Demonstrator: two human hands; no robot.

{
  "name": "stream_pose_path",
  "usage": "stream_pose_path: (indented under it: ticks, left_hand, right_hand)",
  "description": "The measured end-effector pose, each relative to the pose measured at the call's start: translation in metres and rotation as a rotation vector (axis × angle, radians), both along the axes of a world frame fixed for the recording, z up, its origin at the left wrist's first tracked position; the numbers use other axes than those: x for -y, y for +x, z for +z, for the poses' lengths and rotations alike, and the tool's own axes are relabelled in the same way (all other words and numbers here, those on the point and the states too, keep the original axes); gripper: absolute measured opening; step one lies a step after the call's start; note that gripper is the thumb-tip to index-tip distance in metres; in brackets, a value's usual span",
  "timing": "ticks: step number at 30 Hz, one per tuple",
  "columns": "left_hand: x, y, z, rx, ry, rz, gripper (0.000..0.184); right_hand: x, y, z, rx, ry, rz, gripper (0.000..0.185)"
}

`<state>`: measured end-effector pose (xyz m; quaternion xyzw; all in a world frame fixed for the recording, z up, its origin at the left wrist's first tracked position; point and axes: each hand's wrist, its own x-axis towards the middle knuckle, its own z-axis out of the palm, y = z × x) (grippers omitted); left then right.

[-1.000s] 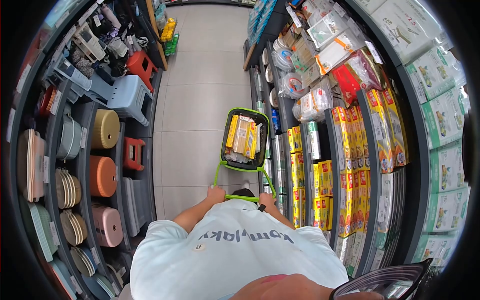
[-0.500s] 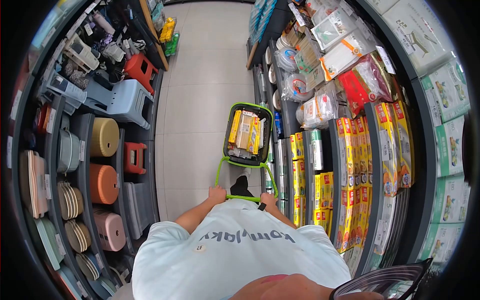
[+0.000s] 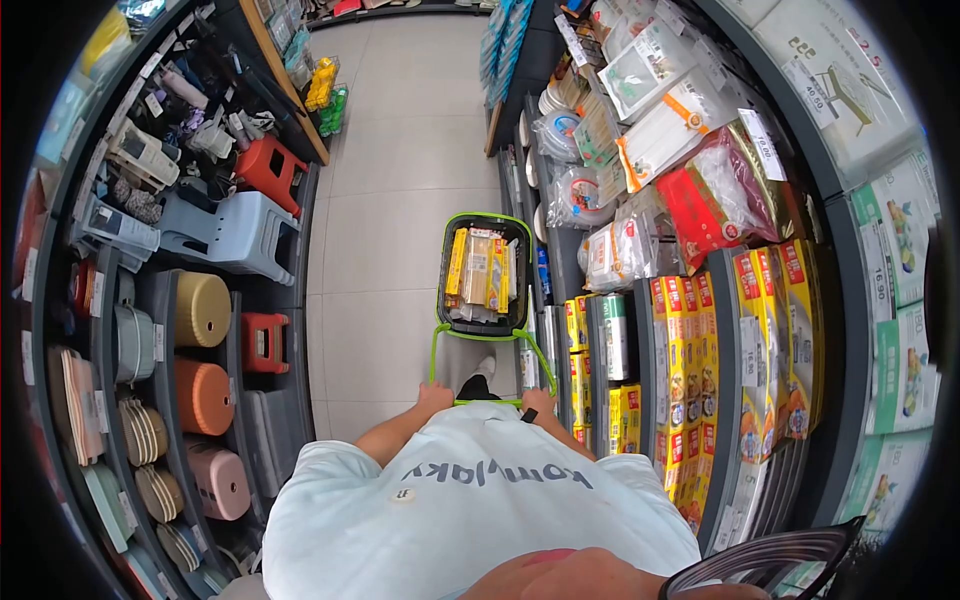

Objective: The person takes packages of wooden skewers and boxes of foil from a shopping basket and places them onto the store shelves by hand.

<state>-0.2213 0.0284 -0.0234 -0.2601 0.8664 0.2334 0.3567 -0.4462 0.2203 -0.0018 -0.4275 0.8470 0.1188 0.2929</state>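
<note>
Black basket (image 3: 482,329) is sitting ahead in the aisle (image 3: 375,240), already carrying yellow boxes (image 3: 458,260) and clear packs, left hand (image 3: 435,397) and right hand (image 3: 538,402) both gripping its green handle (image 3: 434,354) with curled fingers, similar boxes (image 3: 683,370) remaining shelved, a price tag (image 3: 882,277) reading 16.90, shirt (image 3: 480,530) lettering showing upside down.

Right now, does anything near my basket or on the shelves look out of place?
Nothing looks spilled on the visible floor around the basket. The plastic packs on the right shelf lie at uneven angles, untidy beside the straight stacks of yellow boxes.
</note>
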Motion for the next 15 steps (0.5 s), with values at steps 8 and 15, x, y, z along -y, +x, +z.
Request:
stream_pose_path:
  ticks: [8,15]
  left_hand:
    - [0.01,-0.051,0.02,0.087,0.056,0.008,0.032]
    - [0.014,-0.085,0.016,0.168,0.082,-0.021,0.034]
  right_hand:
    - [0.003,-0.045,-0.006,0.027,-0.071,-0.017,0.021]
    - [0.001,-0.077,-0.019,0.06,-0.03,-0.024,0.023]
